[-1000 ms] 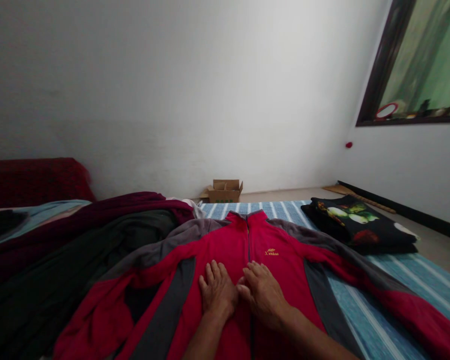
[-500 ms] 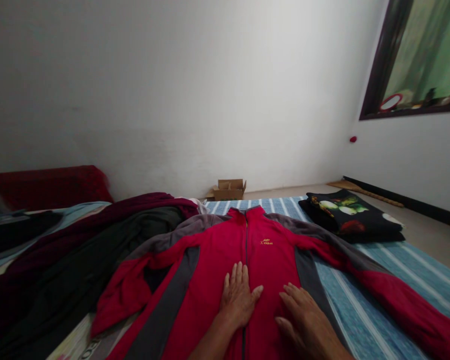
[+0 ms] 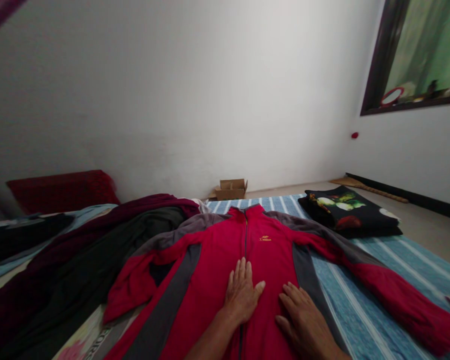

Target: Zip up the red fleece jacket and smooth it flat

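A red and grey zip-up jacket (image 3: 217, 270) lies front side up, its collar pointing away from me and its sleeves spread to both sides. The zip is closed along most of the front. My left hand (image 3: 242, 295) rests flat on the jacket over the zip, fingers stretched out and thumb apart. My right hand (image 3: 300, 312) lies on the jacket's right front panel, below the small yellow logo, fingers extended. Neither hand grips the cloth.
The jacket lies on a blue striped sheet (image 3: 360, 285). Folded black floral cloth (image 3: 352, 210) sits at the far right. Dark green clothing (image 3: 97, 265) and maroon clothing (image 3: 146, 200) are heaped left. Behind are a cardboard box (image 3: 230, 190) and a red bundle (image 3: 63, 190) by the wall.
Both hands stay on the jacket in nearly the same place. The view has shifted slightly, and a blurred purple shape has appeared at the upper left corner.
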A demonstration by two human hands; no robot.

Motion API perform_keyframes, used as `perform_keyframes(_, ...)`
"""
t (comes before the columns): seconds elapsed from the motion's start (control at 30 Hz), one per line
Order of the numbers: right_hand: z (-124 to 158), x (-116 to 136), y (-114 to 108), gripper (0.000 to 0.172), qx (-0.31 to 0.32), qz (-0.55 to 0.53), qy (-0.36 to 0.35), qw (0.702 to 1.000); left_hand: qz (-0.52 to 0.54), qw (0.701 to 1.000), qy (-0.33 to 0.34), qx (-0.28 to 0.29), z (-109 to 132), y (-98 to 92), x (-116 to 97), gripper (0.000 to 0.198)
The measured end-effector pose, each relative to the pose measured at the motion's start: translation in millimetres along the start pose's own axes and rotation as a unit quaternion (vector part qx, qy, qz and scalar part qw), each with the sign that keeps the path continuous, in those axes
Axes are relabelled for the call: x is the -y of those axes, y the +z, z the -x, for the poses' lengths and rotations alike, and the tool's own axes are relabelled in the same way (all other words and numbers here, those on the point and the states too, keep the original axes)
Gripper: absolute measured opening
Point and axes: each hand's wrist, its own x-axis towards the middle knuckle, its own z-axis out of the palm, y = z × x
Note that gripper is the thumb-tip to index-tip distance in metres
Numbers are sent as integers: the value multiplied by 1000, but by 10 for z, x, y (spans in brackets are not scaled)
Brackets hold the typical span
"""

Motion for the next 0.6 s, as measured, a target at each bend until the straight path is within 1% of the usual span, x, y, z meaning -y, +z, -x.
perform_keyframes(0.1, 2, 5, -13, 40, 0, 7, -5, 1000, 3, 1000, 8, 2, 6, 90, -10, 73)
perform_keyframes(0.23, 7, 2, -28, 39, 2, 8, -11, 1000, -6, 1000, 17, -16, -9, 184, 15, 74)
perform_keyframes(0.6, 34, -16, 4, 38, -23, 11, -13, 1000, -13, 1000, 11, -25, 15, 153, -23, 73)
